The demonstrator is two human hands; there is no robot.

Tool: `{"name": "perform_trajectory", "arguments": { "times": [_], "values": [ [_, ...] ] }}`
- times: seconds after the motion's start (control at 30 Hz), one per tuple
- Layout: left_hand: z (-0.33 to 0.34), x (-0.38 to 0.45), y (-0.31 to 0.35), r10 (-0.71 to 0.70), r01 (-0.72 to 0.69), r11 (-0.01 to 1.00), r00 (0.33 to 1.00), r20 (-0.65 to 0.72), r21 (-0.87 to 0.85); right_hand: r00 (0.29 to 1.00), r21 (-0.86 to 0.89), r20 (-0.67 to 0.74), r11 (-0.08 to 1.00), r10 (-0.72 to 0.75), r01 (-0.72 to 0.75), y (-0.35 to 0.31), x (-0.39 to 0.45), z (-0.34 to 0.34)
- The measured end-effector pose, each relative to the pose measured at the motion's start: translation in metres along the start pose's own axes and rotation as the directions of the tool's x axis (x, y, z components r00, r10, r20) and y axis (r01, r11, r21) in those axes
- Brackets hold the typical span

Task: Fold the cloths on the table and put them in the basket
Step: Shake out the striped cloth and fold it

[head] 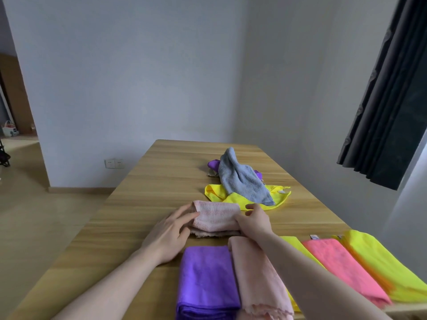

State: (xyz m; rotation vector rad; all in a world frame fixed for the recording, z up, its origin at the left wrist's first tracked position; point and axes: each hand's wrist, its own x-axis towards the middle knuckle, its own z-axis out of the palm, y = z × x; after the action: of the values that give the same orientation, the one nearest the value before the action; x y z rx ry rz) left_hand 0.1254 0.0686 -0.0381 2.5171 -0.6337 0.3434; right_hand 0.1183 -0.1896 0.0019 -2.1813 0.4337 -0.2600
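A light pink cloth (216, 217) lies folded over in the middle of the wooden table (143, 204). My left hand (171, 229) rests on its left end with fingers nearly straight. My right hand (255, 219) holds its right end, fingers curled round the fold. Behind it sits a heap of unfolded cloths: a grey-blue one (240, 179) on top of a yellow one (219, 192) and a purple one (213, 163). Folded cloths lie in a row near me: purple (205, 280), pale pink (258, 278), yellow (298, 248), coral pink (342, 264) and yellow (379, 259). No basket is in view.
The table runs away from me to a grey wall. A dark curtain (388, 93) hangs at the right. At the left, open floor (30, 204) leads to a doorway, and wall sockets (113, 163) sit low beside the table.
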Motion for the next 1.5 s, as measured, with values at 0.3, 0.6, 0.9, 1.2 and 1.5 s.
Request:
{"name": "perform_trajectory", "arguments": {
  "times": [0.3, 0.6, 0.9, 1.2, 1.5],
  "values": [
    [0.002, 0.002, -0.003, -0.016, 0.016, 1.0, 0.999, 0.029, 0.025, 0.991, -0.114, 0.104, 0.991, 0.078, -0.066, -0.008, 0.002, -0.001],
    [0.002, 0.001, -0.004, 0.026, -0.025, 1.0, 0.999, -0.026, 0.017, 1.0, 0.04, 0.029, 0.999, -0.008, 0.007, -0.01, 0.002, 0.011],
    [0.001, -0.004, -0.001, 0.057, -0.056, 0.998, 0.99, -0.125, 0.008, 0.987, 0.102, -0.049, 0.982, -0.156, 0.16, 0.006, -0.011, 0.026],
    [-0.013, 0.01, 0.016, 0.0, -0.033, 0.996, 0.937, -0.349, -0.088, 0.96, 0.106, -0.11, 0.957, -0.259, 0.271, 0.012, -0.019, 0.028],
    [-0.006, 0.072, 0.046, -0.223, 0.203, 0.972, 0.954, 0.202, 0.117, 0.943, 0.067, -0.107, 0.944, -0.314, 0.322, 0.013, -0.017, 0.031]
  ]
}}
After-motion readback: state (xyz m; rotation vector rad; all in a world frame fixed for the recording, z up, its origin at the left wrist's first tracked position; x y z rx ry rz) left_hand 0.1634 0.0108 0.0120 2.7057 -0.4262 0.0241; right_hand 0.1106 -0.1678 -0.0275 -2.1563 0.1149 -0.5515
